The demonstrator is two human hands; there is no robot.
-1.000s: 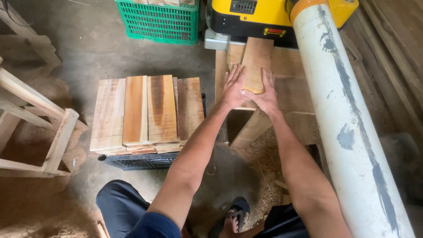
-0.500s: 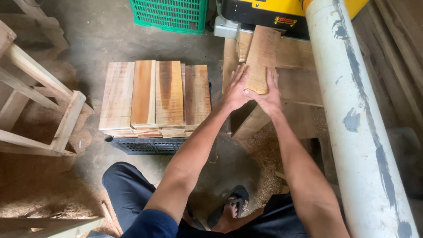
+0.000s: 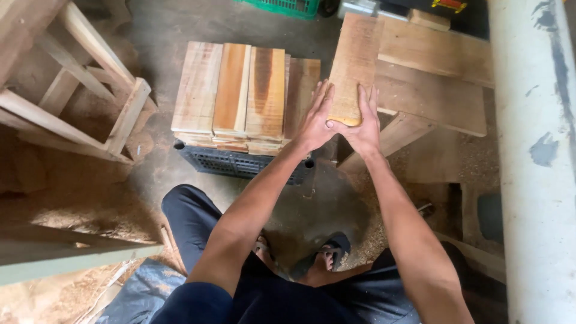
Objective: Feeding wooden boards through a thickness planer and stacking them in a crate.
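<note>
Up close: both hands on near end of a short wooden board (image 3: 355,66). Left hand (image 3: 316,122) flat against board's left edge, fingers stretched along it, grip open, not curled round. Right hand (image 3: 362,127) w/ palm behind the rounded near end, fingers spread up onto top face; grip likewise open, pressing rather than clasping. Board lies lengthwise on a wooden counter (image 3: 441,90) made of wider planks, far end pointing toward machine at top of frame; near end overhangs counter edge slightly.

Left of hands: stack of similar boards (image 3: 243,90), side by side, on a dark plastic crate (image 3: 240,163), close to left hand but apart. Green basket (image 3: 288,6) beyond, at top edge. Wooden frame (image 3: 84,90) far left. Big white pipe (image 3: 534,162) down right side. Sawdust on floor (image 3: 84,204) & under counter. Person's sandalled foot (image 3: 330,255) below, dark trousers.
</note>
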